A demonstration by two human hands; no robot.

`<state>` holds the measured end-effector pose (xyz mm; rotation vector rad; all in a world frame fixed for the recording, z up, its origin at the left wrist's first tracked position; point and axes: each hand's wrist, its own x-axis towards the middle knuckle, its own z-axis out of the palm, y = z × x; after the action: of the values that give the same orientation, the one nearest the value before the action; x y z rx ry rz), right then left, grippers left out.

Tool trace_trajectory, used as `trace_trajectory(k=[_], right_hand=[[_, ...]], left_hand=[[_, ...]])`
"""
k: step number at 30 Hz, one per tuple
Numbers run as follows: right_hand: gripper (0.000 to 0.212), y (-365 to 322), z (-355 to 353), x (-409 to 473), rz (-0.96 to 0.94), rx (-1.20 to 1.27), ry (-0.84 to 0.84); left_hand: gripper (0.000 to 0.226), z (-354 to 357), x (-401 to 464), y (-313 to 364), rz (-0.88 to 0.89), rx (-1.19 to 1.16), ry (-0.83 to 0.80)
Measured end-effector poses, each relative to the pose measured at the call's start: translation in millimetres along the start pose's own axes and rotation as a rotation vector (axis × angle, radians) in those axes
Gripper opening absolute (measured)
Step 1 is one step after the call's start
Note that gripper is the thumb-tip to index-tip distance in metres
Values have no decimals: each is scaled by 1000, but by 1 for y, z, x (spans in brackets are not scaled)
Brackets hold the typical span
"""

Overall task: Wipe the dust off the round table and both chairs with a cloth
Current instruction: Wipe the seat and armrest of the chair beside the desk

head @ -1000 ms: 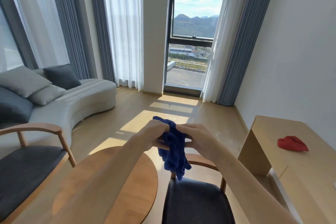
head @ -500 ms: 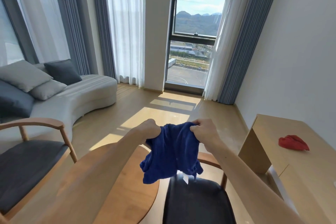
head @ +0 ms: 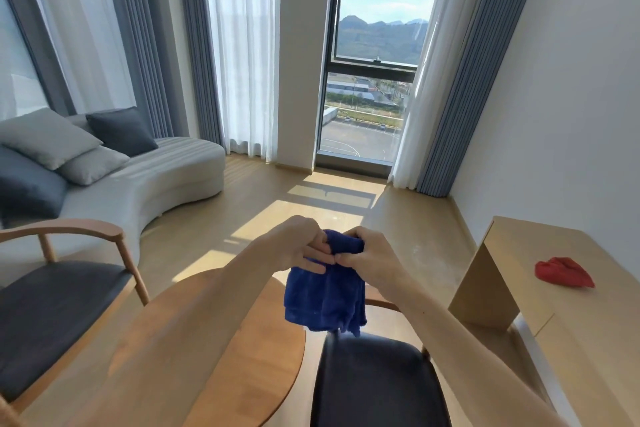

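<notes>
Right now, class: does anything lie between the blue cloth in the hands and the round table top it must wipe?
Nothing visible does. Both hands, left and right, hold the cloth in the air above the table; its visible top is bare, though the left forearm hides part.

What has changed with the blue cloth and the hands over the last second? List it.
Half a second ago the hands had drawn apart, spreading the blue cloth. Now the left hand and right hand have come back together, folding it into a hanging bunch that both grip. The round table, both chairs and the red cloth have not moved.
</notes>
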<state>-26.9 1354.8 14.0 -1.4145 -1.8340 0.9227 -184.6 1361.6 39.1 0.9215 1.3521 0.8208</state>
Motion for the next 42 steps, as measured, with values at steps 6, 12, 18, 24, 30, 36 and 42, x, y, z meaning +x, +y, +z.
trace_trajectory(k=[6,12,18,24,30,36,42], right_hand=[[20,-14,-38,10,-107,75,-12],[23,-10,-67,11,-228,220,-123],[24,18,-81,16,-220,101,-79],[25,43,-72,22,-198,37,97],[50,58,-56,26,174,611,10],[62,76,-32,23,121,669,-286],[39,83,-14,24,235,596,-101]], left_hand=[[31,-28,18,-20,144,278,301],[82,-25,33,-43,184,20,-123],[44,-25,33,-33,473,-19,-138],[32,-18,31,-20,675,192,-64],[25,-23,36,-21,603,36,-51],[25,-26,45,-29,465,-93,-4],[21,-35,55,-41,297,-129,30]])
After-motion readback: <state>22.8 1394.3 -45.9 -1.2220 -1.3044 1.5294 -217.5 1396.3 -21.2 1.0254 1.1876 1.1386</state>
